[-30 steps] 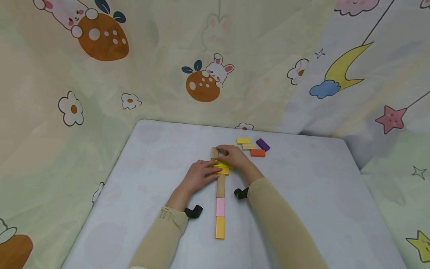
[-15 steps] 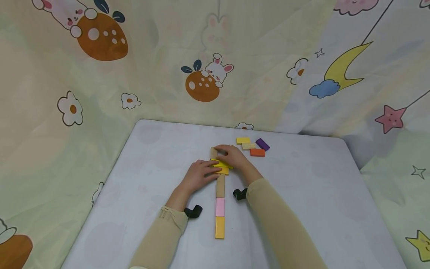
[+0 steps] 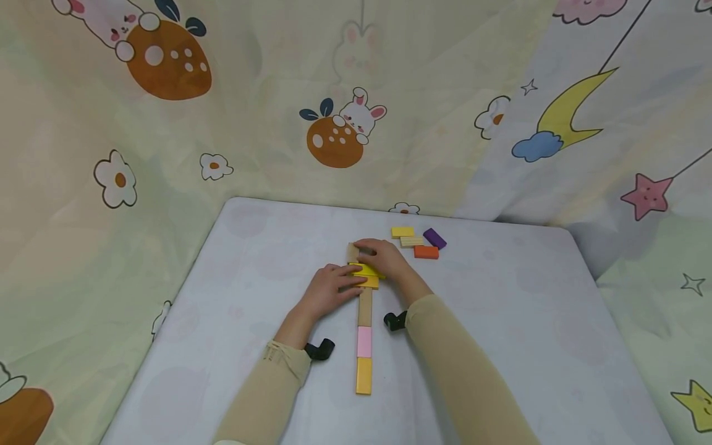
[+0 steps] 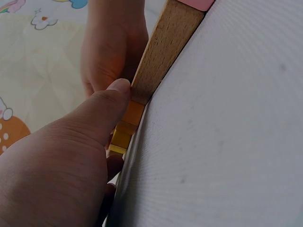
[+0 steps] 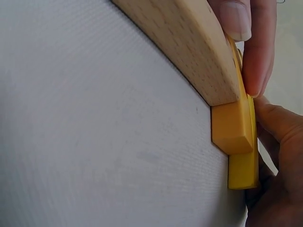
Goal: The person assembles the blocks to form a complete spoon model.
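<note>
A line of flat blocks runs up the table: orange (image 3: pixel 364 376), pink (image 3: pixel 364 342) and plain wood (image 3: pixel 364 309). Across its far end lie a yellow-orange block (image 5: pixel 232 127) and a bright yellow block (image 5: pixel 244 170), side by side. My left hand (image 3: pixel 328 292) rests its fairly straight fingers over these two, its thumb near where they meet the wood. Beyond them my right hand (image 3: pixel 388 259) pinches another wooden block (image 3: pixel 352 253) between curled index finger and thumb. That block's right side is partly hidden by the fingers.
Behind my right hand lie loose blocks: yellow (image 3: pixel 403 232), plain wood (image 3: pixel 411 242), purple (image 3: pixel 435 238) and orange-red (image 3: pixel 426 252). The white table (image 3: pixel 233 259) ends at a patterned cloth backdrop (image 3: pixel 261 111). Black wrist mounts (image 3: pixel 321 350) stick out from both sleeves.
My right hand and the wooden block at its fingertips have shifted very slightly left. The left hand and the other blocks stay in place.
</note>
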Available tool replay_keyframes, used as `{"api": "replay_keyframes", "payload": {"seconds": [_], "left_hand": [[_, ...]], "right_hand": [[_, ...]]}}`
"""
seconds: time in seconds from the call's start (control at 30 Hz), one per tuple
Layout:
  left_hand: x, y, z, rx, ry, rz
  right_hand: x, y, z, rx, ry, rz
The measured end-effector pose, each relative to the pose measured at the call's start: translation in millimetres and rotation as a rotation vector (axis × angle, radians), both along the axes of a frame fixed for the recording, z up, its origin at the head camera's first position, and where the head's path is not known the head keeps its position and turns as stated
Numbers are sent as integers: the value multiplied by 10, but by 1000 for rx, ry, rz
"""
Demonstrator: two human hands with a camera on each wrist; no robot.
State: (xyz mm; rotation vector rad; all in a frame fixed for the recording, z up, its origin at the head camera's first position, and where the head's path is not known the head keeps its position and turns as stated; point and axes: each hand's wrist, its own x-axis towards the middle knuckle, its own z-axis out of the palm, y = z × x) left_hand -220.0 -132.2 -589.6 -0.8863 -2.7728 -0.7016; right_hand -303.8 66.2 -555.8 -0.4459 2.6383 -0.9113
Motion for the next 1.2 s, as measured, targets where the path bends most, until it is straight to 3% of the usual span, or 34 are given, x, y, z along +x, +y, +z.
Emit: {"api": "replay_keyframes", "payload": {"seconds": [0.27,0.47,0.77,1.0,1.2], "left_hand": [[-1,5,-15,6,12,1],[2,18,-17,0,5,6],[14,13,4,-14,-14,22],[31,24,38,-2,-31,23],[24,34,41,-5,-23,26]], "right_hand": [[7,3,-3,-1,-8,-6],[82,123,55,-38,-3,-84],[330,593,133,-69,42,-235],[585,1046,25,-95,123,-279],[716,1233,-98,-134,139,-334]]}}
